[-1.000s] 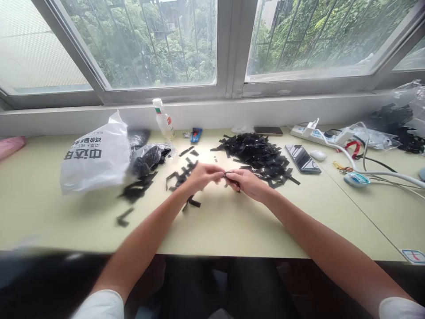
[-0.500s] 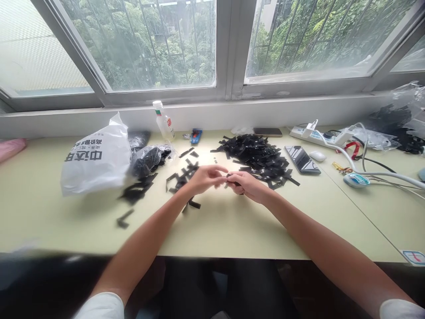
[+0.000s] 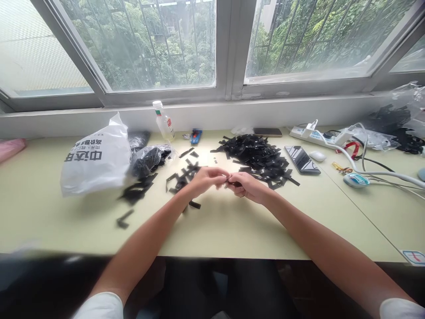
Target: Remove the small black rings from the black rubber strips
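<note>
black strip pinched between fingertips | left hand, right hand both gripping it, touching

You sit at a small piecework station, likely a home or back-room workshop. The long pale counter runs under a wide barred window with trees outside. A heap of black strips covers it, with more in plastic bags, beside a power strip, two phones, a mouse and a bottle.
</note>
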`<state>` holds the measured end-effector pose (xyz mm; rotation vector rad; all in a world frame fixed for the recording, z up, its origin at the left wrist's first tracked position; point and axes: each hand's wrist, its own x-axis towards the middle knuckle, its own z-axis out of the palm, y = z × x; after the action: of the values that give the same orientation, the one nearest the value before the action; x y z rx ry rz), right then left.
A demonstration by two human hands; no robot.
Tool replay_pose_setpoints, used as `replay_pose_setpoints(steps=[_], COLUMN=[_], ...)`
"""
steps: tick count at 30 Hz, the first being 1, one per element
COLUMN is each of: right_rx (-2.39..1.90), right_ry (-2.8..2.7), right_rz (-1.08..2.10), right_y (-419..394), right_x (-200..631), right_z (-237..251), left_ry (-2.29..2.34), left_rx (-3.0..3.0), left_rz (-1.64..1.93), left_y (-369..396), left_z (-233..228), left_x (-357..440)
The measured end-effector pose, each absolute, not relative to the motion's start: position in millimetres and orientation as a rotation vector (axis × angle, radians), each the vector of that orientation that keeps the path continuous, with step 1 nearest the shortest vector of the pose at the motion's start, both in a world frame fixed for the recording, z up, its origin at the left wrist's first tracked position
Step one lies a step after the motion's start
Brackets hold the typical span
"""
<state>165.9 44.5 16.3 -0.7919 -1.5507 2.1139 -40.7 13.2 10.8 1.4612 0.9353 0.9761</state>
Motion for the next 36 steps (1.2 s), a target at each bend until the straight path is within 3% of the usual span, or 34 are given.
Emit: replay_pose_setpoints(steps=[7,17,29,36], right_rx=[-0.845,-0.811,-0.836,-0.837], right_ry=[-1.609,-1.338,-1.112,-1.184], right_rz=[2.089,2.2,2.33,2.316], right_y=[41.7,41.8,42.8,43.2], right_x=[162.9,160.0,156.2,156.6], right_z=[16.0,12.1,7.8,5.8], left_ry=[0.988,1.113,1.242,1.233], left_rx=[1.37,1.445,1.981,1.796], left_rz=[1.019,1.077,1.04,1.087], left_y=[15.2,14.4,5.5,6.7], left_z=[-5.6,5.1,9.3,2.7], left_x=[-34.6,-38.3,-22.6,-24.3])
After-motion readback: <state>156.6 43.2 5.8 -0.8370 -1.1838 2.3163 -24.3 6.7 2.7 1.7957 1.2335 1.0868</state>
